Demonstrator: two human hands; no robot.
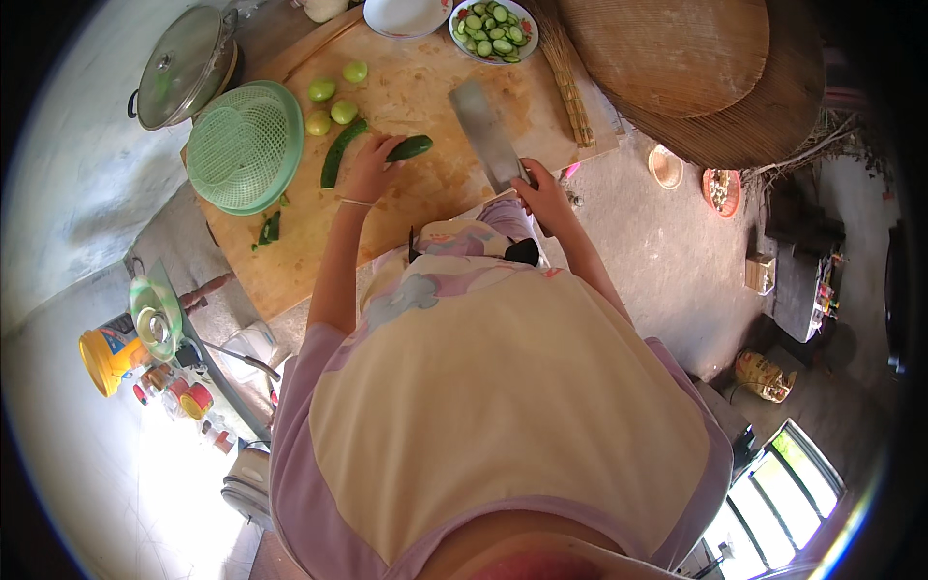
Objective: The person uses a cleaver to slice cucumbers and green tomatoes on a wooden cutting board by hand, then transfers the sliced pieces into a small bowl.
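My left hand [373, 171] has its fingers closed around one end of a dark green cucumber piece [411, 148] over the wooden board [435, 94]. Just left of that hand lies a longer, curved cucumber piece [339, 152]. My right hand [541, 191] grips the handle of a cleaver [484, 130] near the board's front edge. The broad blade points away from me and stays apart from the cucumber. Small cucumber scraps [269, 228] lie at the left front of the board. At the far side, a bowl [534, 43] holds cucumber slices [495, 30].
Several green tomatoes [344, 112] sit beyond my left hand. A green plastic colander [243, 145] and a lidded pan [181, 69] stand at left. An empty white bowl [407, 16], a straw whisk [573, 101] and large round woven trays [674, 51] border the far side and right.
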